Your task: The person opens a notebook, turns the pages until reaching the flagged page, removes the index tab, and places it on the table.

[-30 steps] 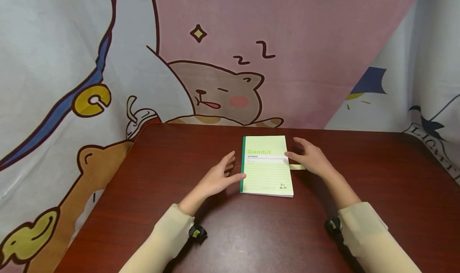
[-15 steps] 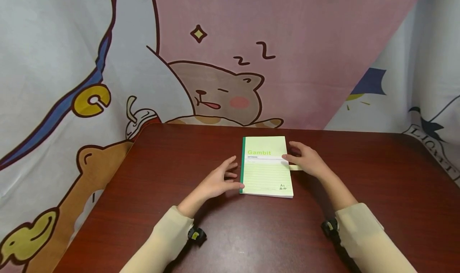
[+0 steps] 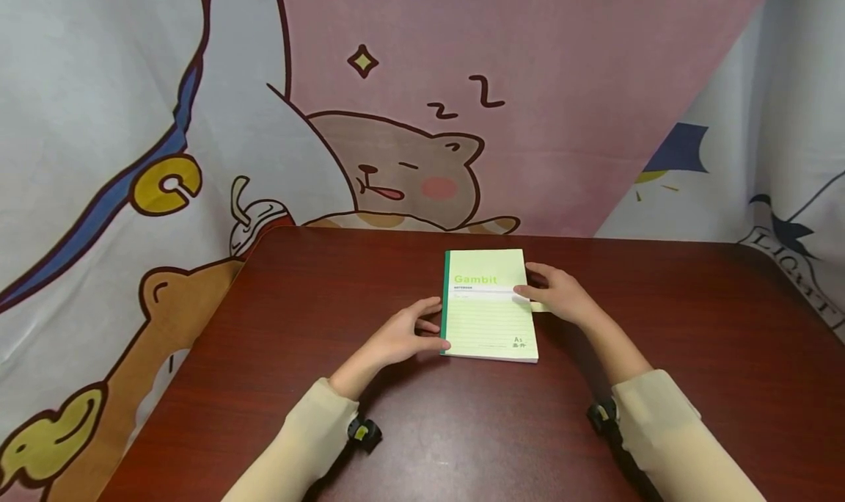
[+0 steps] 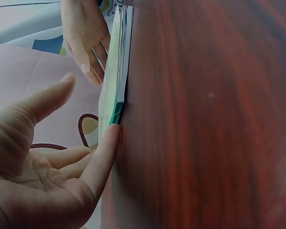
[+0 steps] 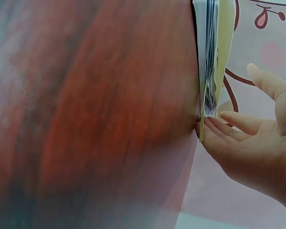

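Observation:
A pale green notebook (image 3: 487,318) with a dark green spine lies closed on the table, its printed cover facing up. Along the spine, my left hand (image 3: 399,333) has its fingers loosely spread; in the left wrist view one fingertip touches the spine's near corner, while the thumb (image 4: 57,98) stays raised off the cover. At the opposite edge is my right hand (image 3: 561,293). Its fingers (image 5: 233,133) meet the page edges in the right wrist view, and its thumb is lifted above the cover. A pale strip (image 3: 538,307) sticks out of the notebook beneath this hand.
The dark red-brown wooden table (image 3: 462,428) spreads around the notebook. Behind it and along its left side hangs a curtain (image 3: 568,106) printed with cartoon animals. Black wrist devices (image 3: 364,433) are strapped at both sleeves.
My right hand has moved left, bringing its fingers to the notebook's edge. My left hand has shifted slightly nearer the spine, its thumb sliding toward the near corner. The notebook stays in place.

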`<state>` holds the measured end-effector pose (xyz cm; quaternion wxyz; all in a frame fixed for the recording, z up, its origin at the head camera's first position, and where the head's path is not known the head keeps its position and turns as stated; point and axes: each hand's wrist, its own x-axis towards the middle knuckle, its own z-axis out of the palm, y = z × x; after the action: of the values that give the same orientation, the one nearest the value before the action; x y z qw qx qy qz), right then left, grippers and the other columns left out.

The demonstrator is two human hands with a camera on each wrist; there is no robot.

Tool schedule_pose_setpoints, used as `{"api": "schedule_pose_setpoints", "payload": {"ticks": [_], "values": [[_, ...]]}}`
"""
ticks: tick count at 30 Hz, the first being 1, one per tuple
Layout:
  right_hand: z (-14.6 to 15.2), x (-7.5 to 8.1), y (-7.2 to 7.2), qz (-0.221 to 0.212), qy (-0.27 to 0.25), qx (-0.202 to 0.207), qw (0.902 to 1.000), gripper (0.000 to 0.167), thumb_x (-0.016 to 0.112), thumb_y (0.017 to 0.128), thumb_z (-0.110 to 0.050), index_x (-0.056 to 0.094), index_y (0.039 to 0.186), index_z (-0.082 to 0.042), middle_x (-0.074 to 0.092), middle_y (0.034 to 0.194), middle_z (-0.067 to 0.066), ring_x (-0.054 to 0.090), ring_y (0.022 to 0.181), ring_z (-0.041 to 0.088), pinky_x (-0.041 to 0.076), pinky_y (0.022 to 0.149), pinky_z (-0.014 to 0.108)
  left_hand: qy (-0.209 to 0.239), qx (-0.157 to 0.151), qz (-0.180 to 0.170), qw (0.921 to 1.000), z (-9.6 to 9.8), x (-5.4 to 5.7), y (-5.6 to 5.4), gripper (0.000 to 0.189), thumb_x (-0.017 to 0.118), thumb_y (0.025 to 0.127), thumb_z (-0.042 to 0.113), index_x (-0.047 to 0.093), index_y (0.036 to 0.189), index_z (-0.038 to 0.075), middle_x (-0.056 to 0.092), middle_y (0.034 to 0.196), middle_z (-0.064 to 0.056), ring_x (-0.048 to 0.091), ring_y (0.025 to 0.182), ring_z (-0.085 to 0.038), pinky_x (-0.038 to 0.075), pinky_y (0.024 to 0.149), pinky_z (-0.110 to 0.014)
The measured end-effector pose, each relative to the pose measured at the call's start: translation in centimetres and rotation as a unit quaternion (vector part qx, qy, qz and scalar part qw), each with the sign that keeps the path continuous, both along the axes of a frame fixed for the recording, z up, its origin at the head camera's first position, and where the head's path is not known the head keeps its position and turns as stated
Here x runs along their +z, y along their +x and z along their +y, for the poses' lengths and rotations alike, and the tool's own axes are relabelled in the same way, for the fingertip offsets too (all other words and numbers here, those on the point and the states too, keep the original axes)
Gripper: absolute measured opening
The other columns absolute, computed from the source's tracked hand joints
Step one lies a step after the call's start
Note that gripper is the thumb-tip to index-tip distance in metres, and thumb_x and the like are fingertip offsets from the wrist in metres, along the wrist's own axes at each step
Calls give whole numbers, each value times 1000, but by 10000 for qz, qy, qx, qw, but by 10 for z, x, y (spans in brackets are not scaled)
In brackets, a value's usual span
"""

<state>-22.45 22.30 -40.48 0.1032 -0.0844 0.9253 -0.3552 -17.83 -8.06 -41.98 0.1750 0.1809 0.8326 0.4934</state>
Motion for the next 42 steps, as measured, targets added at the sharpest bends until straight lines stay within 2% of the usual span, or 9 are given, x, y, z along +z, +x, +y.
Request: {"api": "schedule_pose_setpoints", "payload": {"ticks": [5,11,21,27,35,42], "values": [[0,0,-1,18,23,43,10000,76,62,98,-35,33,149,12,38,150,36,41,138,49,40,109,60,23,40,-74,10000,0,-1,-1,79,77,87,14,35,152,0,47,153,-15,64,117,-32,55,91,-37],[0,2,-1,49,23,100,9999,72,62,98,-34,36,148,11,39,150,35,40,138,49,39,110,60,60,88,-157,9998,-1,-1,-2,78,77,87,14,35,153,1,46,154,-13,64,117,-31,53,83,-26],[0,1,-2,-6,-76,-32,10000,72,62,98,-30,30,151,9,39,151,33,40,139,48,37,110,61,217,118,-290,9993,-2,-5,-6,74,77,87,11,40,151,4,47,153,-12,62,118,-32,48,62,-23],[1,0,-2,20,-151,-53,9999,69,61,99,-26,31,152,7,38,153,32,37,141,47,36,111,61,247,229,-375,9987,-2,-5,-7,71,76,88,13,43,150,7,49,152,-9,63,115,-30,47,61,-25],[1,0,1,-20,-133,-63,9999,71,61,99,-29,30,154,4,34,156,30,31,144,48,31,113,63,227,374,-390,9983,-2,-7,-7,68,77,87,13,46,148,8,52,150,-8,64,108,-25,47,60,-24],[-1,2,6,0,-174,93,9998,75,62,99,-29,23,157,1,32,156,30,30,145,47,31,114,62,259,469,-409,9977,-2,-8,-7,65,76,87,13,50,146,8,54,148,-8,65,103,-21,49,62,-24]]}}
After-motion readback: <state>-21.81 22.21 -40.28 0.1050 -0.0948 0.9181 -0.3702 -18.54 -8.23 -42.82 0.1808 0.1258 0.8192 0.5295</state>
